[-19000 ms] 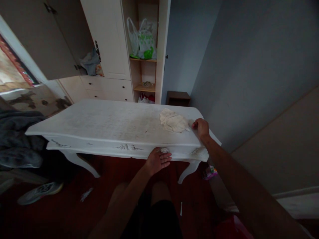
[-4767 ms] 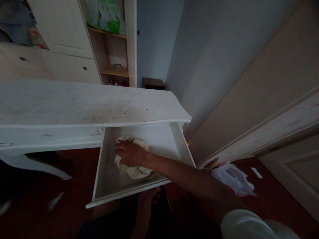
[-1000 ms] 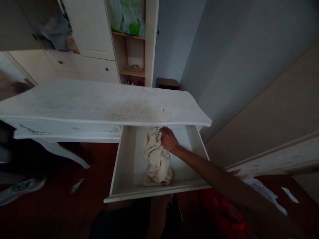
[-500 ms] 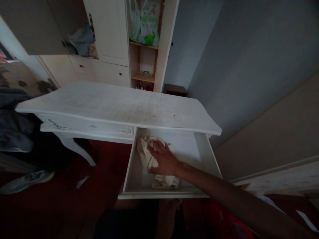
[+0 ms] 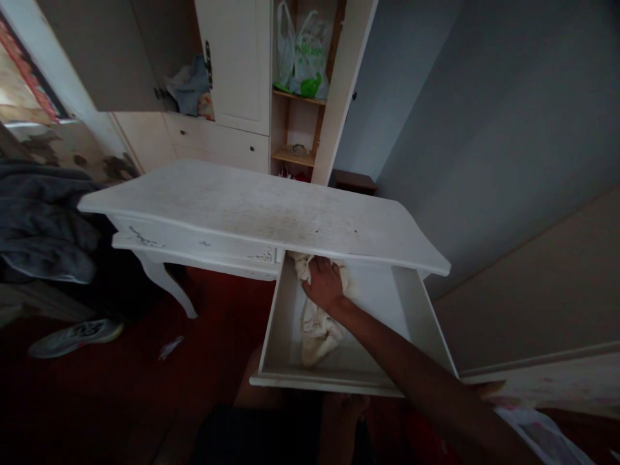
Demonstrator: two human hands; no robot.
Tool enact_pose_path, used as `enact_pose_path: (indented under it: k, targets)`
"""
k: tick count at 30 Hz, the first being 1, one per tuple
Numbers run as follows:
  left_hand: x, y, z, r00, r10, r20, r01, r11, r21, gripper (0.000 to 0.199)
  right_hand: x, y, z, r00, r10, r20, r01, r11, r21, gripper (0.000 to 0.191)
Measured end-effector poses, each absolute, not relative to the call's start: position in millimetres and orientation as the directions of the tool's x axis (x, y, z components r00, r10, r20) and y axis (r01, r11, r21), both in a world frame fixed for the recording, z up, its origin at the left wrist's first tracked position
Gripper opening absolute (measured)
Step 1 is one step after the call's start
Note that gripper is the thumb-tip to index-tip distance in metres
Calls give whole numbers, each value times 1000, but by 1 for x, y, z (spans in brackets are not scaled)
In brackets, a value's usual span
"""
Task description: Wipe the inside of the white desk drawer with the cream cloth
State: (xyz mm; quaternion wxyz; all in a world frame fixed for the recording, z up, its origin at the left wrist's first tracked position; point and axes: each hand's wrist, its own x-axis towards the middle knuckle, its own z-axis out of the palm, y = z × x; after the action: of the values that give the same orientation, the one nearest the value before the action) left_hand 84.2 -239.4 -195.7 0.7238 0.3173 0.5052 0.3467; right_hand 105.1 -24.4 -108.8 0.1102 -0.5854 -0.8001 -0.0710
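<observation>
My right hand (image 5: 325, 283) presses down on a crumpled cream cloth (image 5: 322, 332) at the left side of the open drawer, close to the tabletop's edge. Its fingers are bunched against the cloth, with the tips partly lost in the folds. The cloth trails forward from under the palm along the drawer floor. The drawer (image 5: 378, 297) is white inside and pulled out from a white desk (image 5: 285, 200). Below the drawer front, bare skin shows dimly, perhaps my left hand (image 5: 356, 405); its fingers are too dark and hidden to read.
Behind the desk stands a wardrobe (image 5: 242, 71) with open doors and plastic bags (image 5: 309, 61) on a shelf. Dark clothes (image 5: 43, 219) are heaped at the left. A shoe (image 5: 77, 337) lies on the red floor. A grey-blue wall (image 5: 494, 129) rises on the right.
My right hand has moved toward the back of the drawer, dragging part of the cloth with it. The cloth is now stretched longer front to back. The view has shifted slightly left.
</observation>
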Motion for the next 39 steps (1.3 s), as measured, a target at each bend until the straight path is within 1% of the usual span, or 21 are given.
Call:
enact_pose_path:
  k: [3, 6, 9, 15, 18, 23, 25, 29, 31, 33, 36, 39]
  targets:
    - [84, -239, -195, 250, 822, -511, -183, 559, 809, 34, 79, -19, -110, -284, 918, 279, 951, 307, -43, 45]
    - [84, -239, -194, 253, 820, -514, -182, 562, 807, 33, 60, -14, -110, -220, 936, 276, 966, 248, -70, 37]
    - [84, -239, -194, 259, 816, -516, -185, 567, 803, 34, 55, -11, -109, -223, 938, 265, 967, 248, -62, 37]
    - [86, -240, -196, 271, 809, -521, -191, 576, 795, 34, 73, -3, -103, -417, 883, 214, 905, 426, 4, 43]
    - [87, -240, -197, 272, 807, -524, -186, 578, 794, 33, 80, 3, -96, -505, 847, 166, 862, 505, 46, 40]
    - [87, -240, -197, 263, 810, -523, -175, 574, 800, 34, 95, 3, -89, -652, 755, 71, 758, 651, 39, 36]
    - [87, -240, -197, 258, 814, -521, -174, 569, 803, 33, 102, -6, -91, -697, 716, 47, 717, 697, 10, 35]
    - [88, -241, -198, 252, 820, -514, -175, 561, 809, 32, 114, -40, -98, -795, 606, 18, 602, 793, -95, 40]
    - [88, -241, -198, 251, 823, -510, -174, 557, 812, 32, 117, -60, -99, -828, 560, 12, 554, 822, -134, 40]
    - [87, -241, -198, 250, 825, -507, -171, 553, 816, 32, 119, -78, -100, -840, 542, 21, 531, 831, -164, 40]
    - [86, -240, -198, 248, 829, -501, -165, 546, 821, 31, 124, -92, -104, -807, 588, 54, 562, 793, -234, 48]
    - [84, -241, -197, 243, 833, -497, -163, 541, 825, 30, 133, -88, -108, -672, 727, 142, 653, 671, -351, 63]
